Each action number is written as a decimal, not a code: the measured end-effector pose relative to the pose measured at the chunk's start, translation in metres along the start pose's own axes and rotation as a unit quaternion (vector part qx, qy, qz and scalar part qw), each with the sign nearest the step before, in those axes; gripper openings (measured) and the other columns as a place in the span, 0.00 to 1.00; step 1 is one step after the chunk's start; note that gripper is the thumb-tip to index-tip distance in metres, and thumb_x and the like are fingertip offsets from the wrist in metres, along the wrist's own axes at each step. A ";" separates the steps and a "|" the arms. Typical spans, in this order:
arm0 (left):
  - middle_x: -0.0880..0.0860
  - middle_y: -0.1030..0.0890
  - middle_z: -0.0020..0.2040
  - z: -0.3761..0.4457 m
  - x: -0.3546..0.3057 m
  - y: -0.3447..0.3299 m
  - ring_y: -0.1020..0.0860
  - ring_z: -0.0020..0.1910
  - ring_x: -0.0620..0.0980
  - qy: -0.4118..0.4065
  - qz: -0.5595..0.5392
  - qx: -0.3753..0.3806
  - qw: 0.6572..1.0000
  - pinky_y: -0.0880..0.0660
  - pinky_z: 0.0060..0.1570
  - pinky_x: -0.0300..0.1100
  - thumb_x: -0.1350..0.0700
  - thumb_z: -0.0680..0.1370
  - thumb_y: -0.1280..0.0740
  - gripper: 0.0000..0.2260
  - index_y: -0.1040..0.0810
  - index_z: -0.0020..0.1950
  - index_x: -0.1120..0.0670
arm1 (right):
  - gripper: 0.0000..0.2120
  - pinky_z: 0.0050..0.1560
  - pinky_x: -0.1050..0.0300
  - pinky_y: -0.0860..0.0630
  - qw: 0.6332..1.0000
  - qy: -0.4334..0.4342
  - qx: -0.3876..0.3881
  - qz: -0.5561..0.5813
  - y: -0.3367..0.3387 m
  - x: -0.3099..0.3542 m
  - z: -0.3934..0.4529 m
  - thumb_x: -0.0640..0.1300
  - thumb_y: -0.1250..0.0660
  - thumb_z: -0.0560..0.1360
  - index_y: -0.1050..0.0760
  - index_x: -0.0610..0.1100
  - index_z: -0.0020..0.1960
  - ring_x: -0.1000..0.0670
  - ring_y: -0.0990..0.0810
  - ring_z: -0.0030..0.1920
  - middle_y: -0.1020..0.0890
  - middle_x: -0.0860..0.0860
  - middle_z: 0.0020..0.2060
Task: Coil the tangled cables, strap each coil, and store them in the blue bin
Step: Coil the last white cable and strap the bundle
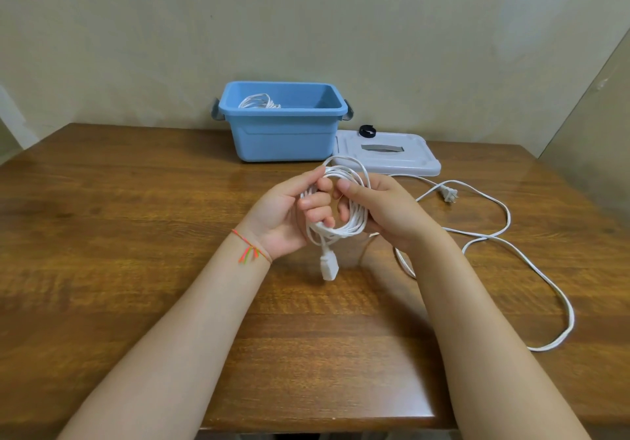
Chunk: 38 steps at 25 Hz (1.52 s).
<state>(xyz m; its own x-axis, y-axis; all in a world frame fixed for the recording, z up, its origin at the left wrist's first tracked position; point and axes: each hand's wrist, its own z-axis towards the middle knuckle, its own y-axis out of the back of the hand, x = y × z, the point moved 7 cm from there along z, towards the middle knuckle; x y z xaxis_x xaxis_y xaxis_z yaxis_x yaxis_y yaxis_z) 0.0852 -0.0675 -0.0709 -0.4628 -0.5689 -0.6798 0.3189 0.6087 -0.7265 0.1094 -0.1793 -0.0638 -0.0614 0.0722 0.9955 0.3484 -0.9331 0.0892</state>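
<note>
A white cable coil (354, 225) hangs between both hands above the middle of the table. My left hand (289, 214) grips its left side, fingers through the loops. My right hand (381, 207) clasps its right side. A white socket end (329, 266) dangles below the coil. The loose rest of the white cable (545, 279) trails over the table to the right, ending in a two-pin plug (449, 194). The blue bin (282, 122) stands open at the back with another white coil (258, 101) inside. A black strap (367, 131) lies on the bin's grey lid (402, 160).
The wooden table (136, 235) runs up to a beige wall. The grey lid lies flat right of the bin. A second wall closes in at the right. The table's near edge sits just below my forearms.
</note>
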 end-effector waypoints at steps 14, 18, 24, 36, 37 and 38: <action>0.46 0.39 0.21 -0.003 -0.042 0.082 0.41 0.18 0.43 -0.161 -0.323 -0.163 0.918 0.37 0.23 0.35 0.48 0.84 0.45 0.21 0.35 0.32 0.51 | 0.05 0.23 0.64 0.38 0.981 -0.063 -0.176 -0.047 0.070 -0.021 0.001 0.38 0.30 0.77 0.24 0.44 0.43 0.55 0.35 0.24 0.27 0.48 0.31; 0.47 0.38 0.25 -0.008 -0.050 0.076 0.40 0.22 0.44 -0.227 -0.235 -0.203 0.923 0.35 0.29 0.37 0.46 0.84 0.48 0.20 0.34 0.34 0.51 | 0.06 0.41 0.59 0.32 0.887 -0.044 -0.111 -0.447 0.041 -0.005 0.003 0.45 0.28 0.75 0.21 0.48 0.40 0.52 0.23 0.40 0.21 0.55 0.35; 0.50 0.31 0.25 -0.005 -0.050 0.045 0.32 0.24 0.49 -0.281 0.162 -0.257 0.910 0.31 0.31 0.41 0.52 0.86 0.45 0.15 0.33 0.40 0.54 | 0.02 0.37 0.67 0.32 0.938 0.046 0.073 -0.335 -0.038 0.019 -0.014 0.44 0.27 0.74 0.17 0.49 0.43 0.60 0.28 0.31 0.23 0.59 0.30; 0.48 0.41 0.23 -0.003 -0.003 0.005 0.44 0.17 0.42 0.011 0.326 -0.018 0.945 0.43 0.20 0.34 0.40 0.77 0.38 0.19 0.34 0.34 0.53 | 0.05 0.32 0.62 0.37 0.969 0.108 -0.117 -0.188 0.004 0.034 -0.010 0.39 0.24 0.71 0.20 0.42 0.40 0.56 0.34 0.30 0.29 0.51 0.28; 0.47 0.42 0.23 -0.004 -0.003 0.005 0.44 0.17 0.41 0.015 0.314 -0.007 0.949 0.44 0.20 0.34 0.42 0.77 0.38 0.18 0.33 0.34 0.52 | 0.05 0.33 0.62 0.36 0.972 0.112 -0.108 -0.178 0.002 0.034 -0.010 0.39 0.25 0.72 0.20 0.43 0.40 0.55 0.33 0.31 0.28 0.50 0.29; 0.47 0.42 0.22 -0.005 -0.004 0.006 0.44 0.17 0.41 0.019 0.298 -0.001 0.954 0.46 0.20 0.35 0.43 0.77 0.38 0.18 0.32 0.32 0.52 | 0.04 0.33 0.61 0.35 0.974 0.115 -0.102 -0.166 0.000 0.034 -0.011 0.40 0.25 0.73 0.20 0.44 0.41 0.53 0.32 0.32 0.28 0.49 0.30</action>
<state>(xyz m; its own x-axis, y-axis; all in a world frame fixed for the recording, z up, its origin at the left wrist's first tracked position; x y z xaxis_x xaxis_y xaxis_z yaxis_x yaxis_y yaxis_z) 0.0850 -0.0582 -0.0721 -0.2291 -0.0998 -0.9683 0.5344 0.8186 -0.2108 0.0975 -0.1808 -0.0298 -0.3557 0.3219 0.8774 0.0823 -0.9244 0.3725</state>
